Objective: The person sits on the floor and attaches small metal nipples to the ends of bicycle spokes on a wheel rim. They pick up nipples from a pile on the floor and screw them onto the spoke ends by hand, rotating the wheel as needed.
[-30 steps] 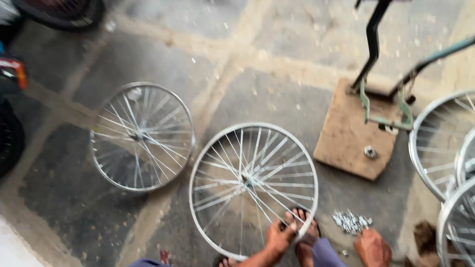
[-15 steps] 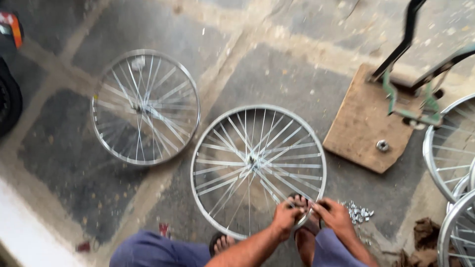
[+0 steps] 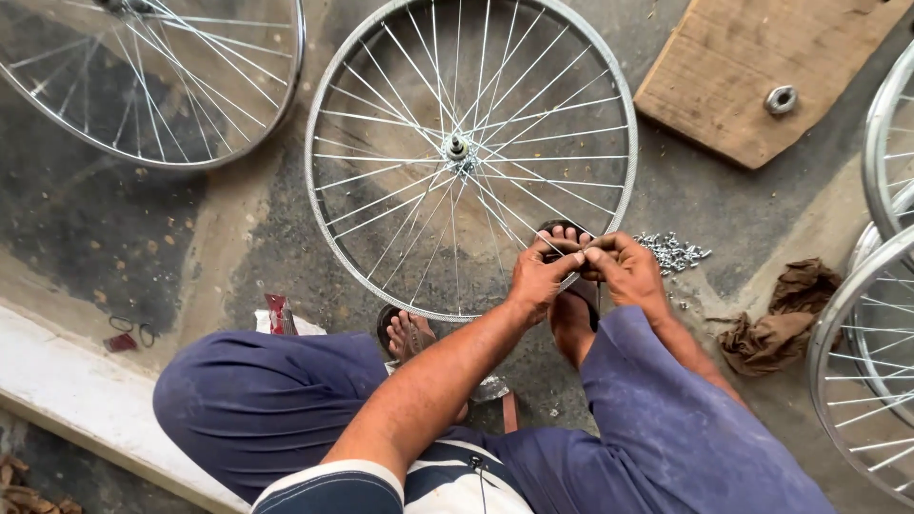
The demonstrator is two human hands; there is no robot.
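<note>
Steel wheel [image 3: 471, 157] flat on grey stone floor [image 3: 705, 205], centre to upper centre of frame; hub [image 3: 458, 148] near middle, spokes radiating to rim [image 3: 328, 243]. Left hand [image 3: 541, 274] and right hand [image 3: 624, 269] side by side at lower right of rim, fingertips meeting over rim edge. Both hands narrow, fingers pinched together on something small at the rim; object itself too small to make out. Left fingers [image 3: 564, 249] curled over rim and touching nearest spokes. Bare foot in sandal [image 3: 574, 303] directly below hands, partly under rim; second foot [image 3: 411, 333] at lower edge of wheel. Knees in blue trousers [image 3: 257, 400] across bottom of frame, seated or squatting posture.

Heap of small metal nipples [image 3: 674, 251] on floor just right of right hand, close beside rim. Crumpled brown rag [image 3: 776, 319] further right. Wooden board [image 3: 762, 67] at upper right with a nut [image 3: 781, 99] lying on it. Second wheel [image 3: 157, 81] at upper left, close to first wheel, contact not determinable. Further wheels [image 3: 871, 371] stacked at right edge, cut off by frame. Small red item [image 3: 279, 312] on floor by left knee. Pale kerb [image 3: 86, 385] along lower left.
</note>
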